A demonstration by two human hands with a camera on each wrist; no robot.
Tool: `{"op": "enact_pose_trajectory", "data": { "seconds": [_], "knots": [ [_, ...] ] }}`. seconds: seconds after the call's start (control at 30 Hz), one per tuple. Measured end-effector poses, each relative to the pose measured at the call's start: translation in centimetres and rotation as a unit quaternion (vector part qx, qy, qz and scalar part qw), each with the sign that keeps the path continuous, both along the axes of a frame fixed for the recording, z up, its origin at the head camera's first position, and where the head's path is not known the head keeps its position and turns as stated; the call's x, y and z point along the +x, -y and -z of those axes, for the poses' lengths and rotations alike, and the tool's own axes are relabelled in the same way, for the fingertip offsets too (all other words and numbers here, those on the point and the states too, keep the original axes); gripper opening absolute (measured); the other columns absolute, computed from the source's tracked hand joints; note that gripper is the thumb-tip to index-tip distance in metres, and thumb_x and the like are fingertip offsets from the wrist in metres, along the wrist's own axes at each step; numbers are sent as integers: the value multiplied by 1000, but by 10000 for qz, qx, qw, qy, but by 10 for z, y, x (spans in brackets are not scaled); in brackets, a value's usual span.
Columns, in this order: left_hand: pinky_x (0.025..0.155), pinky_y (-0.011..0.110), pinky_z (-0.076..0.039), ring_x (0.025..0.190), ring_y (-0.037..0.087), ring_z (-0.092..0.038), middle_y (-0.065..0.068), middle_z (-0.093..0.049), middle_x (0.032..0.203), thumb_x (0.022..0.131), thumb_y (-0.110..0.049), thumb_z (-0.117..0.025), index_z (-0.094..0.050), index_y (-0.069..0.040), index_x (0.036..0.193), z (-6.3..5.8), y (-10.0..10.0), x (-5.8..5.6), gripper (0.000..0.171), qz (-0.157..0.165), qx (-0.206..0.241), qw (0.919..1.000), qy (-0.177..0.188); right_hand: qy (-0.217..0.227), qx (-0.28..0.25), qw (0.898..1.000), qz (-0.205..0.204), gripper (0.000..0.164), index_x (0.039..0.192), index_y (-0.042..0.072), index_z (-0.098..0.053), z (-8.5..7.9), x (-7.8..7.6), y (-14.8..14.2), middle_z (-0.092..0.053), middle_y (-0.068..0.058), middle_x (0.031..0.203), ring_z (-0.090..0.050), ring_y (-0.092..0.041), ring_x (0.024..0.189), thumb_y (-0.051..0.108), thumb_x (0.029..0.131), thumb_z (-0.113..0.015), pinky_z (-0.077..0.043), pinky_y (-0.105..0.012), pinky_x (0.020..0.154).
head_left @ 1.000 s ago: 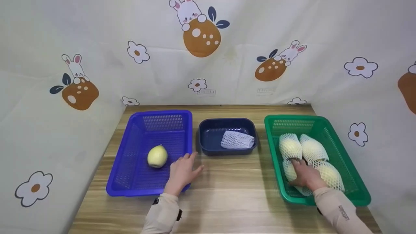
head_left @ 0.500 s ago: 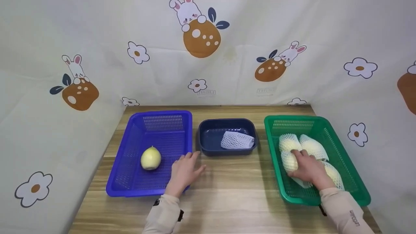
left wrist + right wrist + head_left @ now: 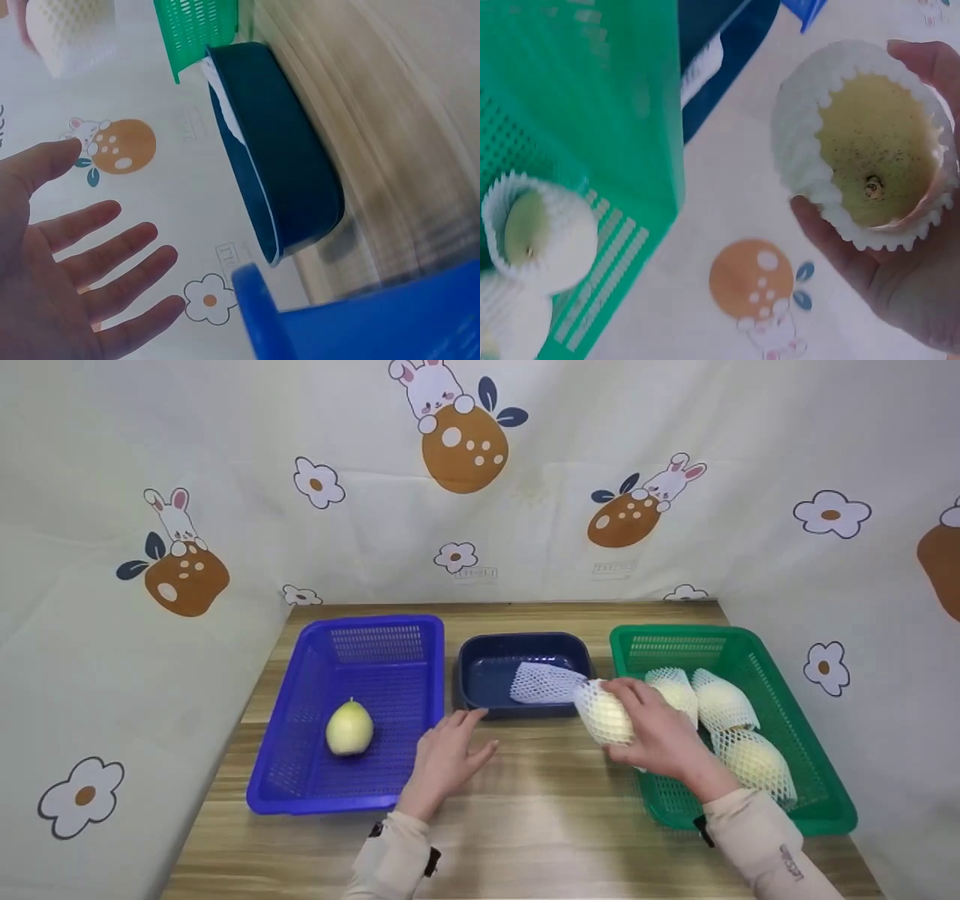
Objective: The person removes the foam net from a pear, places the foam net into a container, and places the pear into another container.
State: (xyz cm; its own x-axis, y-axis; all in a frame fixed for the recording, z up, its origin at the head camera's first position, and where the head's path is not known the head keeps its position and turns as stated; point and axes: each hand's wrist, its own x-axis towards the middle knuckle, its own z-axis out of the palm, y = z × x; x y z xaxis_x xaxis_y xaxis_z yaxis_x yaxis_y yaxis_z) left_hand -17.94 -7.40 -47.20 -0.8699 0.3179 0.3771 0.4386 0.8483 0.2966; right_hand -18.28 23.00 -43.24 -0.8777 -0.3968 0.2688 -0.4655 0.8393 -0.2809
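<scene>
My right hand [image 3: 664, 735] grips a pear [image 3: 602, 712] in a white foam net, held up between the green basket and the navy bin. In the right wrist view, the netted pear [image 3: 877, 135] shows its bare stem end through the net's open end, with thumb and fingers round its sides. My left hand [image 3: 446, 761] hovers by the right edge of the blue basket, and its fingers [image 3: 120, 289] are spread and hold nothing. One bare yellow-green pear [image 3: 349, 729] lies in the blue basket [image 3: 442, 675].
Several netted pears, including one at the back [image 3: 724, 701], lie in the green basket [image 3: 801, 727] on the right. A loose foam net [image 3: 546, 682] lies in the navy bin [image 3: 484, 682] at the centre. Patterned cloth [image 3: 540, 525] hangs behind the wooden table [image 3: 525, 810].
My right hand has lifted one netted pear out of the green basket and carried it left. My left hand has shifted slightly right. The bare pear rolled left, then came to rest.
</scene>
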Motion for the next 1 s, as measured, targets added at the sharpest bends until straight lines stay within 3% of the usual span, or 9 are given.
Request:
{"op": "enact_pose_trajectory", "data": {
  "seconds": [0.17, 0.37, 0.63, 0.8, 1.0],
  "knots": [
    [59, 38, -47, 79, 27, -58, 7, -58, 99, 77, -41, -61, -55, -11, 115, 9, -4, 1, 49, 150, 131, 9998, -86, -356, 54, 9979, -532, 78, 127, 20, -41, 19, -2, 29, -42, -4, 123, -43, -20, 105, 37, 57, -72, -46, -40, 58],
    [64, 39, -47, 80, 26, -58, 8, -57, 100, 79, -37, -60, -53, -8, 117, 22, -8, 6, 48, 238, 313, 9992, 77, -263, 140, 9953, -922, 78, 126, 23, -41, 44, -2, 52, -40, -1, 126, -41, -18, 109, 34, 55, -72, -46, -38, 58],
    [67, 42, -47, 84, 30, -57, 11, -56, 100, 84, -22, -56, -54, -4, 114, 38, -20, 13, 35, 299, 509, 9970, 506, -208, 20, 9885, -1498, 80, 127, 18, -40, 75, -8, 68, -37, -5, 127, -38, -21, 111, 26, 54, -71, -45, -40, 68],
    [60, 43, -47, 78, 31, -58, 9, -55, 95, 84, -22, -56, -54, -7, 114, 48, -25, 13, 33, 281, 600, 9942, 850, -21, -119, 9839, -1785, 82, 129, 14, -39, 94, -14, 73, -36, -7, 128, -35, -22, 114, 22, 55, -71, -43, -42, 77],
    [64, 46, -46, 85, 34, -56, 12, -55, 103, 84, -21, -54, -53, -8, 117, 62, -28, 10, 35, 194, 760, 9896, 1204, -9, -150, 9800, -1984, 83, 130, 11, -38, 112, -21, 74, -37, -10, 127, -36, -24, 113, 19, 54, -71, -40, -43, 83]
  ]
}}
